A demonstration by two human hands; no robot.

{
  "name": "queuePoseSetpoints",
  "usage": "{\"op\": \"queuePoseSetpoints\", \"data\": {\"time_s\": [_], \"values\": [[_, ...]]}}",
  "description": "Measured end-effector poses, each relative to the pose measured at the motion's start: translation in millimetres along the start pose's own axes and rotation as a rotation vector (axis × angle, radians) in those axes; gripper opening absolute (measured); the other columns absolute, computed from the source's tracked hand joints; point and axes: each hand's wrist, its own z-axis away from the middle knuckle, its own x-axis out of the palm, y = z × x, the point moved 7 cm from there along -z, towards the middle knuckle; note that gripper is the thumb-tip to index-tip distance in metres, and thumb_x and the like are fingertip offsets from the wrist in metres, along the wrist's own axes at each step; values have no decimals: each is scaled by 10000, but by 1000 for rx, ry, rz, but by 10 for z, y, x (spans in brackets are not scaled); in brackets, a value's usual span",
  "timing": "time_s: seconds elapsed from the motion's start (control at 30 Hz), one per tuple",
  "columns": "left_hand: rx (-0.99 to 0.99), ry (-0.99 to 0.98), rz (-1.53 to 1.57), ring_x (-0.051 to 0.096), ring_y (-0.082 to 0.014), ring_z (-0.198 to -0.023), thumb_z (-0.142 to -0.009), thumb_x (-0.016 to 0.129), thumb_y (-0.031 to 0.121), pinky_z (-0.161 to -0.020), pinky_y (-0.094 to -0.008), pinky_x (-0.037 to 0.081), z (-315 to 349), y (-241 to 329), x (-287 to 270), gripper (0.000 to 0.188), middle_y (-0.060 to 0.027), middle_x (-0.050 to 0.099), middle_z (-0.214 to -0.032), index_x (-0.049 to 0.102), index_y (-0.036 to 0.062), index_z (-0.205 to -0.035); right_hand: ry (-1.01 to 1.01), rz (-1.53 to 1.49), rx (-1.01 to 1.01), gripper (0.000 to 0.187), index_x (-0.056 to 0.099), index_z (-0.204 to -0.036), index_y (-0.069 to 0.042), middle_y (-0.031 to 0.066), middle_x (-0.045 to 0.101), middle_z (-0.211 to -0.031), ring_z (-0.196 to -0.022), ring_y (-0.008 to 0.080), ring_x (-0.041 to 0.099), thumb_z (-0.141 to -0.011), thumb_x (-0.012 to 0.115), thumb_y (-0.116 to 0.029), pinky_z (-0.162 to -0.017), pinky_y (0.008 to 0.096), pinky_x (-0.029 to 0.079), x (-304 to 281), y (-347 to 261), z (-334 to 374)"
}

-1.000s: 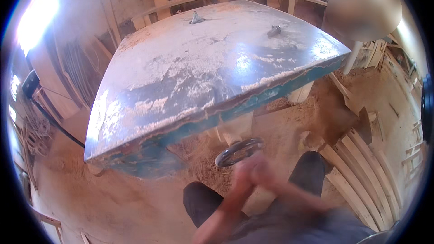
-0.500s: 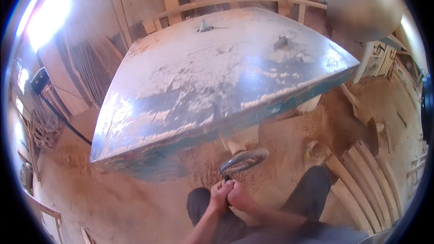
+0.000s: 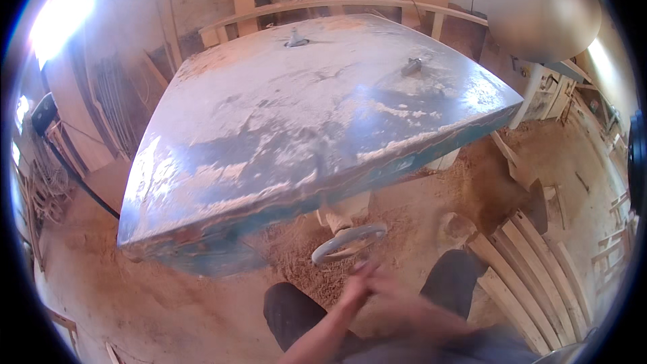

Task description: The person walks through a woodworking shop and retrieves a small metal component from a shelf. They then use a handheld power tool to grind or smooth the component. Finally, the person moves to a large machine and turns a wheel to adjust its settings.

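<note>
Below the front edge of a large dusty metal machine table [image 3: 222,155], a grey handwheel [image 3: 367,230] sits on a short shaft. My two hands are together at its near side, where a small dark handle sticks out. My left hand [image 3: 356,287] is closed around that handle. My right hand [image 3: 387,284] presses in against the left from the right side, closed too; motion smears its fingers. Sawdust and shavings cover much of the tabletop. A small metal fitting [image 3: 295,38] stands towards its far edge, and another fitting [image 3: 414,66] lies farther right.
Curved wooden pieces [image 3: 532,263] lie side by side at the right, near my knee [image 3: 455,280]. Sawdust [image 3: 296,249] is heaped under the table. A dark lamp-like head on a bent arm [image 3: 44,113] stands at the left. Boards lean against the back wall.
My hands have swung to the right along the near side of the handwheel, together with its handle, and are now blurred. The whole view has shifted slightly.
</note>
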Motion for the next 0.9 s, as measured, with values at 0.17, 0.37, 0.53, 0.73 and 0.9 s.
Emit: {"op": "queuePoseSetpoints", "data": {"time_s": [0.17,0.37,0.53,0.73,0.9], "values": [[317,-296,-261,619,-176,-776,-955,521,168,-701,-314,505,515,1124,486,148,-48,604,-825,614,56,-924,6,136,-92,226,621,-1008,29,115,684,-882,-850,252,656,-854,571,-130,-715,436,500,195,-452,1],[-109,49,-15,609,-149,-792,-953,533,206,-723,-310,497,115,71,-6,152,-34,603,-860,597,90,-878,61,-149,145,191,615,-969,24,200,675,-881,-799,344,666,-824,544,-78,-678,424,516,260,666,53],[70,-139,3,558,-132,-677,-957,536,190,-619,-299,461,472,801,333,157,-7,587,-777,599,83,-861,95,229,128,236,634,-989,6,244,679,-937,-900,362,684,-796,535,-85,-753,446,531,105,-409,-27],[-14,-32,68,551,-123,-653,-944,552,185,-573,-313,437,24,67,-213,145,11,578,-747,603,92,-847,-64,72,226,220,667,-906,11,248,686,-892,-891,357,692,-829,549,-158,-750,456,521,293,348,-19],[-86,-65,100,577,-128,-670,-933,576,162,-574,-320,443,379,465,361,125,6,586,-768,598,87,-835,-63,267,-41,240,668,-925,3,251,677,-879,-893,368,683,-829,563,-191,-749,478,509,-238,-218,-81]]}}
